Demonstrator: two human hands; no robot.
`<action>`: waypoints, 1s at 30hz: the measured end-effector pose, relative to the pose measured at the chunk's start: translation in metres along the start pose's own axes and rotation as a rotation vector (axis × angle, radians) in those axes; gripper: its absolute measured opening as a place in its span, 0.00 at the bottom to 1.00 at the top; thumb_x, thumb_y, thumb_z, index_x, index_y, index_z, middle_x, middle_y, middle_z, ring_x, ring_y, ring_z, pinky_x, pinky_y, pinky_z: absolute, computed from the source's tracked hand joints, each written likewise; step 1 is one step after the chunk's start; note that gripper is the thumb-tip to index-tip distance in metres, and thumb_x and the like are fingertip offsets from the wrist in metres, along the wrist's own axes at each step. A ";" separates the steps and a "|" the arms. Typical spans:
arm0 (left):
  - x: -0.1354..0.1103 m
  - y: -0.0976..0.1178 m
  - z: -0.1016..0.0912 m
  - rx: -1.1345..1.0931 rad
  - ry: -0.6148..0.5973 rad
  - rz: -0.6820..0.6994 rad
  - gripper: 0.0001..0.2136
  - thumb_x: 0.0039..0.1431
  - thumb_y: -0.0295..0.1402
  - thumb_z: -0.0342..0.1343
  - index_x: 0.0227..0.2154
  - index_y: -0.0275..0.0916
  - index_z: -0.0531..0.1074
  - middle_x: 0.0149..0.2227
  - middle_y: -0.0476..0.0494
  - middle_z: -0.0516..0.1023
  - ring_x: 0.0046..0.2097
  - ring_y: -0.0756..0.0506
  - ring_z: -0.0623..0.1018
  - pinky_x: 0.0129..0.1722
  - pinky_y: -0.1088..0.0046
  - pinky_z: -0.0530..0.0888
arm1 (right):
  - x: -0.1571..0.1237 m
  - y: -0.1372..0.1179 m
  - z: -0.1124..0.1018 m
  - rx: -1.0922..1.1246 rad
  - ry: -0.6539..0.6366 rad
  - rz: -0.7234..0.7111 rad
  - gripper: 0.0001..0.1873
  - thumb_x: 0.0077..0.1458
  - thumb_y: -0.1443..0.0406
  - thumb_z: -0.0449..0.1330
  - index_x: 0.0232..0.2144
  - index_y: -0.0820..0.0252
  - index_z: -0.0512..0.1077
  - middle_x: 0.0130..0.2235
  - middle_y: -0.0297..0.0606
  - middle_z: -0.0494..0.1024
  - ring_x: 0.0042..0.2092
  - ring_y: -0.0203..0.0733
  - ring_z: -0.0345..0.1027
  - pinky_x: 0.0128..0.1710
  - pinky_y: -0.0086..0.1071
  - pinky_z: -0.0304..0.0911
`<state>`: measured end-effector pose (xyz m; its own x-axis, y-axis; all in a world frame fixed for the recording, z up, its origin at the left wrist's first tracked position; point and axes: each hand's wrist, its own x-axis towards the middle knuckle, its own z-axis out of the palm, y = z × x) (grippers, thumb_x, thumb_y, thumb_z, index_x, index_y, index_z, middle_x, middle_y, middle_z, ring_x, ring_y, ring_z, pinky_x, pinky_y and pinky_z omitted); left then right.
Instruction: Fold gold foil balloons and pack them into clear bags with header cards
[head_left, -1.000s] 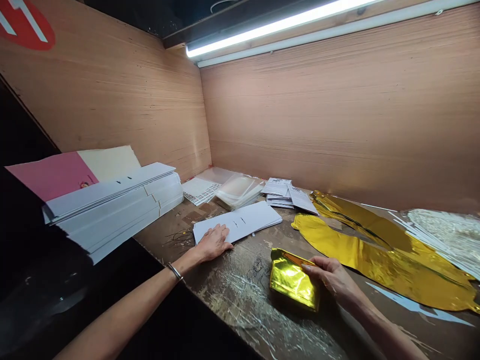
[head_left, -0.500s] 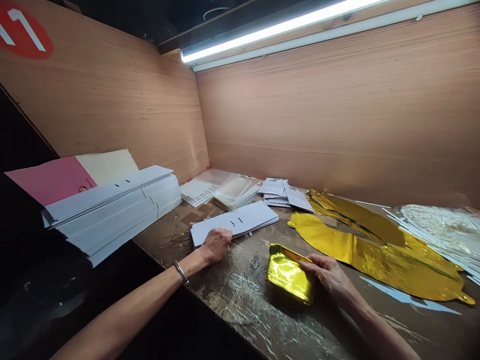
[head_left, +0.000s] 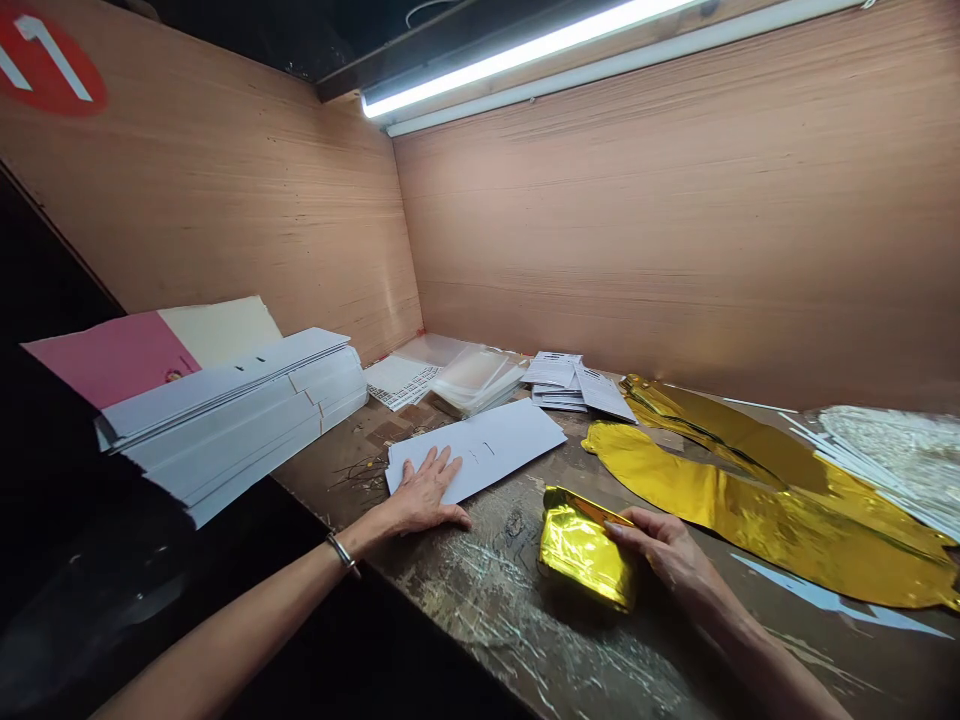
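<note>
My left hand (head_left: 429, 497) lies open, fingers spread, on the near left end of a small stack of white cards (head_left: 501, 448). Two short slits show in the top card. A folded gold foil balloon (head_left: 585, 555) is pinched in my right hand (head_left: 660, 540), held at its right upper edge just above the table. Flat gold foil balloons (head_left: 697, 495), curved in outline, are spread on the table to the right, beyond my right hand.
A tall stack of white cards (head_left: 247, 430) stands at the left edge, with a pink and cream card (head_left: 124, 350) behind. Clear plastic sleeves (head_left: 476, 382) and printed leaflets (head_left: 577, 385) lie at the back. White straws (head_left: 847, 450) and a clear bag (head_left: 892, 440) are at far right.
My left hand has opened from a closed pose and flattened onto the white cards. The top card's slit marks look thinner now. My right hand keeps the folded gold foil in nearly the same place.
</note>
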<state>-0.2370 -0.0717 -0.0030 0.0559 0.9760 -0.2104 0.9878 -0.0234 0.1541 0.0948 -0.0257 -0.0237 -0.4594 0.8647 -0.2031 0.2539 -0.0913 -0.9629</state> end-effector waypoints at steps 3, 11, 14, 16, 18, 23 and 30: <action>-0.002 0.002 -0.006 -0.013 -0.026 0.009 0.45 0.39 0.60 0.45 0.57 0.37 0.43 0.61 0.33 0.38 0.60 0.34 0.39 0.50 0.42 0.43 | 0.000 -0.002 0.000 -0.001 -0.001 -0.001 0.17 0.45 0.53 0.55 0.25 0.63 0.69 0.22 0.32 0.68 0.23 0.31 0.57 0.21 0.24 0.49; 0.000 0.009 -0.025 0.081 -0.039 0.060 0.24 0.52 0.47 0.44 0.48 0.37 0.60 0.55 0.33 0.56 0.56 0.34 0.57 0.46 0.50 0.60 | 0.002 0.001 0.003 0.018 0.000 0.012 0.17 0.44 0.54 0.56 0.25 0.63 0.69 0.21 0.32 0.68 0.23 0.31 0.57 0.21 0.24 0.50; -0.003 0.022 -0.029 0.272 0.090 0.105 0.12 0.57 0.29 0.38 0.36 0.33 0.66 0.40 0.34 0.70 0.43 0.40 0.70 0.42 0.59 0.65 | 0.001 -0.003 -0.005 0.069 0.010 0.007 0.16 0.42 0.54 0.58 0.22 0.64 0.69 0.20 0.31 0.66 0.21 0.30 0.56 0.20 0.25 0.49; -0.004 0.039 -0.031 0.426 0.238 0.178 0.13 0.55 0.23 0.36 0.35 0.29 0.66 0.36 0.30 0.70 0.41 0.39 0.70 0.41 0.55 0.64 | -0.005 -0.016 -0.020 0.115 0.077 -0.049 0.16 0.41 0.55 0.60 0.21 0.64 0.69 0.20 0.32 0.66 0.22 0.31 0.56 0.21 0.25 0.51; -0.004 0.060 -0.028 0.531 0.396 0.338 0.15 0.55 0.21 0.34 0.39 0.25 0.65 0.40 0.25 0.69 0.45 0.36 0.68 0.43 0.49 0.61 | -0.016 -0.039 -0.040 0.172 0.189 -0.120 0.14 0.38 0.57 0.62 0.22 0.63 0.69 0.22 0.34 0.68 0.24 0.32 0.59 0.23 0.26 0.54; 0.004 0.114 -0.005 0.481 0.506 0.797 0.17 0.57 0.23 0.34 0.46 0.27 0.61 0.48 0.26 0.65 0.53 0.35 0.62 0.49 0.45 0.55 | -0.042 -0.074 -0.080 0.235 0.366 -0.130 0.17 0.33 0.57 0.65 0.23 0.63 0.68 0.23 0.35 0.68 0.23 0.33 0.60 0.23 0.28 0.56; 0.023 0.138 0.012 0.112 0.633 0.574 0.17 0.57 0.25 0.39 0.49 0.36 0.60 0.57 0.36 0.55 0.60 0.35 0.45 0.53 0.42 0.40 | -0.050 0.015 -0.085 -0.070 0.335 0.266 0.16 0.36 0.56 0.60 0.16 0.63 0.63 0.13 0.29 0.63 0.16 0.29 0.54 0.15 0.24 0.47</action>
<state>-0.0980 -0.0555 0.0017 0.4921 0.7427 0.4542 0.8421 -0.5385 -0.0318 0.1942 -0.0285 -0.0128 -0.0712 0.9291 -0.3628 0.3884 -0.3092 -0.8681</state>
